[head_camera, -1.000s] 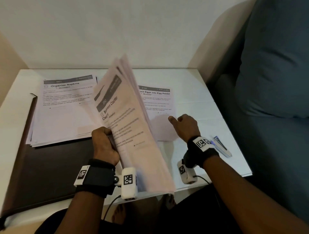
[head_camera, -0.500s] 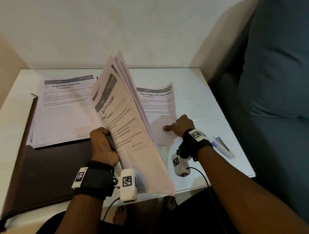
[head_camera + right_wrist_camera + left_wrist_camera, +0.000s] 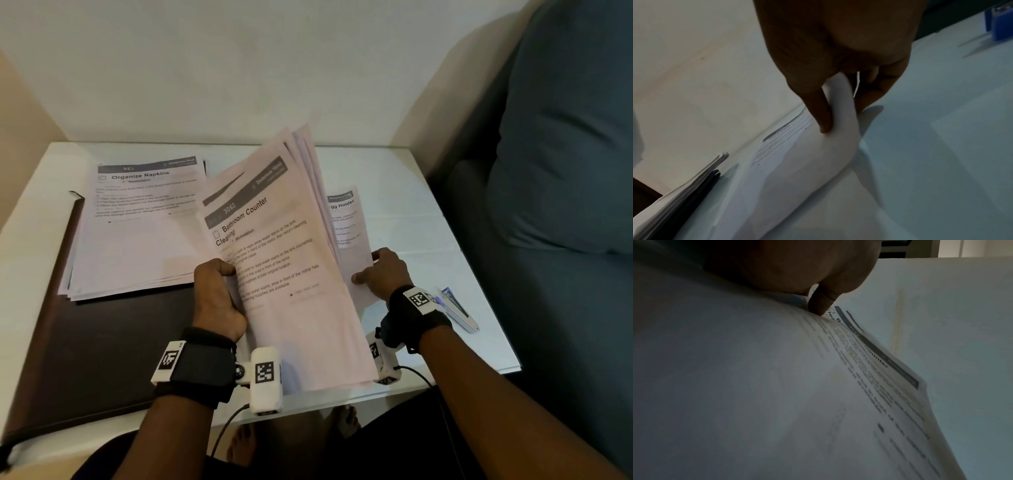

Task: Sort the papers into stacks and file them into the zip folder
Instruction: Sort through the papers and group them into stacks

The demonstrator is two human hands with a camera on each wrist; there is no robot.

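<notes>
My left hand point(image 3: 219, 294) grips a tilted bundle of printed sheets point(image 3: 291, 267) by its left edge, the "Bathroom Counter Cleaning" page on top; the thumb point(image 3: 821, 304) presses on that page point(image 3: 818, 386). My right hand point(image 3: 380, 272) pinches the near edge of the "Egg Holder" sheet point(image 3: 347, 222) and curls it up off the table; the thumb point(image 3: 821, 112) lies on the sheet point(image 3: 807, 162). A stack headed "Organize Napkins" point(image 3: 137, 233) lies on the dark brown zip folder point(image 3: 96, 359) at the left.
A blue-and-silver stapler point(image 3: 457, 308) lies near the white table's point(image 3: 411, 192) right edge, its blue end point(image 3: 1001, 21) visible past my right hand. A grey-blue sofa point(image 3: 565, 205) stands to the right, a wall behind.
The bundle in my left hand has tipped rightward, covering most of the Egg Holder sheet. My right hand went from pressing on that sheet to pinching and lifting its near edge.
</notes>
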